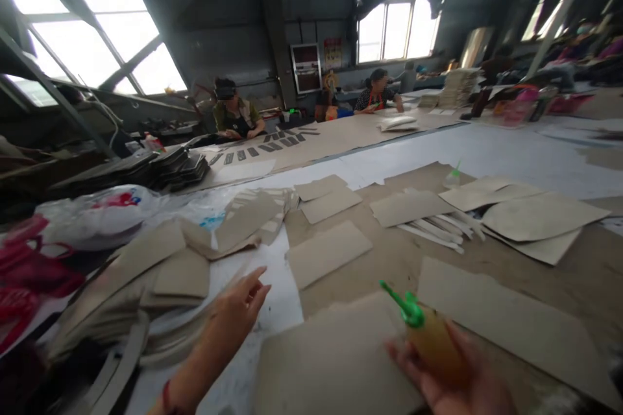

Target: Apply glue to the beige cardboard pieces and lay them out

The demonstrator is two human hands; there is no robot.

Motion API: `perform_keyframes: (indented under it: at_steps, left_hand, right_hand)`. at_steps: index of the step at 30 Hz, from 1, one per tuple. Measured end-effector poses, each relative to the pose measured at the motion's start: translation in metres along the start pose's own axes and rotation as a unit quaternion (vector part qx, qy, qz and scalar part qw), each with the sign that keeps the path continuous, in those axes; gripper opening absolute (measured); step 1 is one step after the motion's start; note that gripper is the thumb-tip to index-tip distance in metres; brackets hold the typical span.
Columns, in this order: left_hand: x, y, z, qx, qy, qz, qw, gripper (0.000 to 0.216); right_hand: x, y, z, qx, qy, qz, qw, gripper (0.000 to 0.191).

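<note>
My right hand (452,379) is wrapped round a yellow glue bottle (433,337) with a green nozzle that points up and to the left, low at the right of the view. It hovers over a large brown cardboard sheet (331,363) lying right in front of me. My left hand (238,311) reaches out to the left of that sheet with fingers stretched forward and holds nothing. It is just above the white table surface, close to a heap of cut brown pieces (170,272).
Many brown cardboard pieces (535,217) and white strips (438,230) lie across the long table. A small glue bottle (452,176) stands further off. White and red plastic bags (92,214) lie at left. Two people (236,117) work at the far side.
</note>
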State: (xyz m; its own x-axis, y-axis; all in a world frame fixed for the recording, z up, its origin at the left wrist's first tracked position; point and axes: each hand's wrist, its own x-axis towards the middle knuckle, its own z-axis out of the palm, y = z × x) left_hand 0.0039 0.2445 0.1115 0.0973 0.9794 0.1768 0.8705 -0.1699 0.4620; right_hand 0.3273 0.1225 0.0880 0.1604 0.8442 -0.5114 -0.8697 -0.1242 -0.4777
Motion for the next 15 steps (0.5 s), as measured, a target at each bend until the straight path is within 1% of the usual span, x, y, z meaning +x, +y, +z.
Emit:
perform_keyframes:
  at_steps: [2,4,5,7,9,11,13,15]
  left_hand:
    - [-0.057,-0.002,-0.004,-0.019,0.067,0.051,0.996,0.038]
    - [-0.107,0.002,-0.001,-0.021,0.13,0.119,0.984,0.035]
    - [-0.128,0.005,0.003,-0.013,0.145,0.145,0.979,0.036]
    - [-0.162,0.014,0.016,0.015,0.156,0.182,0.971,0.043]
    - [-0.183,0.021,0.033,0.051,0.146,0.215,0.964,0.049]
    - [-0.195,0.024,0.049,0.071,0.145,0.242,0.957,0.048]
    - [-0.2,0.024,0.062,0.061,0.166,0.251,0.952,0.045]
    - [-0.2,0.023,0.069,0.037,0.199,0.25,0.947,0.044]
  right_hand:
    - [-0.006,0.002,0.008,0.001,0.034,-0.015,0.999,0.029]
    - [-0.016,0.005,0.017,-0.031,0.046,-0.033,0.998,0.032]
    - [-0.021,0.007,0.02,-0.057,0.037,-0.045,0.997,0.034]
    - [-0.031,0.012,0.025,-0.124,0.001,-0.079,0.989,0.039]
    - [-0.039,0.019,0.025,-0.205,-0.038,-0.119,0.971,0.048]
    - [-0.046,0.027,0.025,-0.287,-0.052,-0.154,0.944,0.056]
    - [-0.052,0.035,0.026,-0.363,-0.048,-0.182,0.913,0.06]
    - [-0.059,0.042,0.029,-0.431,-0.052,-0.212,0.876,0.058]
